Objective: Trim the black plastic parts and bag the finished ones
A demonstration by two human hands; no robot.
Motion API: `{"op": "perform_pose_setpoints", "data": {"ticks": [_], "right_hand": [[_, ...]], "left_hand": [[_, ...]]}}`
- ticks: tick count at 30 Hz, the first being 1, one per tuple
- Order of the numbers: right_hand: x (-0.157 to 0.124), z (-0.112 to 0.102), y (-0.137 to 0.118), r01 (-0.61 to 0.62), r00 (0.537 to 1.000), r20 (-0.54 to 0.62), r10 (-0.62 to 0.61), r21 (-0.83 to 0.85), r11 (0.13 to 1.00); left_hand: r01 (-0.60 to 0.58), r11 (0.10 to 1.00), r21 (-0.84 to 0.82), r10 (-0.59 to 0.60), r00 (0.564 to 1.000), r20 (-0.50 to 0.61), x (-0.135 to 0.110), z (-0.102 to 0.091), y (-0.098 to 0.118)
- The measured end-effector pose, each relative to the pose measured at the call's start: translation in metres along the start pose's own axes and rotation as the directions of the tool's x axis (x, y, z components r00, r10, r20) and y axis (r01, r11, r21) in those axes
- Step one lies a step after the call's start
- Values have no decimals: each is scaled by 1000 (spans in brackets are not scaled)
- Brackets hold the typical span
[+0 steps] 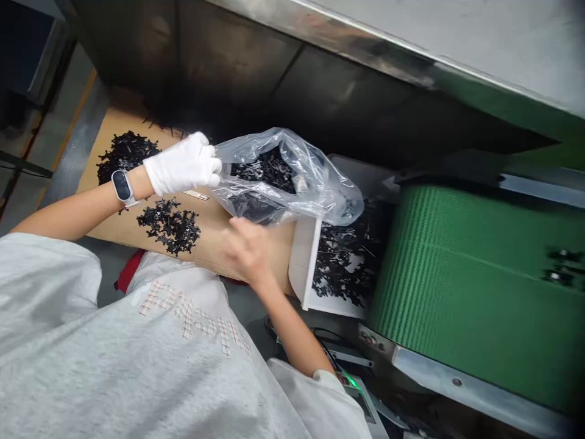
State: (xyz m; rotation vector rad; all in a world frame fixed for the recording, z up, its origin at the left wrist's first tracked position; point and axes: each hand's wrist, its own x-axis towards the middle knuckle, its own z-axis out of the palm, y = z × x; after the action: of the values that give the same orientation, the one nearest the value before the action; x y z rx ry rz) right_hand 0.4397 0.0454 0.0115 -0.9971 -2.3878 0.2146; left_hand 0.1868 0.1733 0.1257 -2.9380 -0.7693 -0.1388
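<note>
My left hand [183,164], in a white glove with a smartwatch on the wrist, is closed on the mouth edge of a clear plastic bag [292,183] that holds small black plastic parts. My bare right hand [247,247] is under the bag's lower edge, blurred, with its fingers curled against the plastic. The bag hangs over a brown cardboard sheet [214,238] where loose black parts [170,224] lie in two piles.
A white tray [304,262] with more black parts sits right of the cardboard. A green ribbed conveyor belt [466,286] carrying a few black parts fills the right side. Dark metal panels [256,67] rise behind. A device with a green light [351,383] lies below.
</note>
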Motion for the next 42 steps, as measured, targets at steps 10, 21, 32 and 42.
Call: {"op": "perform_pose_setpoints", "data": {"ticks": [10, 21, 32, 42], "right_hand": [[39, 144, -32, 47, 760, 645, -81, 70, 996], [88, 160, -70, 164, 813, 529, -244, 193, 967], [77, 162, -76, 115, 810, 562, -170, 132, 985], [52, 163, -54, -76, 791, 610, 56, 7, 997]], "left_hand": [[37, 999, -23, -36, 998, 45, -6, -2, -1], [-3, 999, 48, 0, 998, 66, -3, -5, 0], [61, 998, 10, -61, 998, 33, -6, -7, 3], [80, 997, -3, -79, 993, 82, -5, -9, 3]]}}
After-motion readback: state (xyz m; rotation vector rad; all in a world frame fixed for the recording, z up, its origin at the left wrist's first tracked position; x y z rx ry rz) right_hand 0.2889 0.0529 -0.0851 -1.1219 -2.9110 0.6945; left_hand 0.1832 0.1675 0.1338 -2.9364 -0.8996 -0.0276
